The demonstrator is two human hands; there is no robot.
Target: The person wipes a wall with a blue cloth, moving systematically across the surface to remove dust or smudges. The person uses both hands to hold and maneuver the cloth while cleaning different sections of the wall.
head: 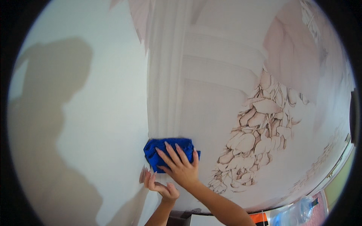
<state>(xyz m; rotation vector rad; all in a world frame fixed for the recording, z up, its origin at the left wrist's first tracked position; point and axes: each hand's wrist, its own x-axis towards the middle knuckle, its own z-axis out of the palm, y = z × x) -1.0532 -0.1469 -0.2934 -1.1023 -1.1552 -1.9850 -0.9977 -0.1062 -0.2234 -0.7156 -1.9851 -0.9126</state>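
My right hand (181,166) lies spread over a folded blue cloth (169,144), pressing it flat to a wall with a painted mural (209,110). The cloth's left edge reaches the corner where the mural meets a plain white wall (118,113). Just below the cloth is my left hand (162,188), its fingers bent and its fingertips near that plain wall; nothing shows in it. Painted grey columns and brown-outlined flowers or leaves surround the cloth on the mural side.
A large clear plastic bottle (295,212) lies at the lower right, near an orange and black item (258,219). A white flat surface (203,220) stands below my right forearm. A shadow of a person falls on the plain wall.
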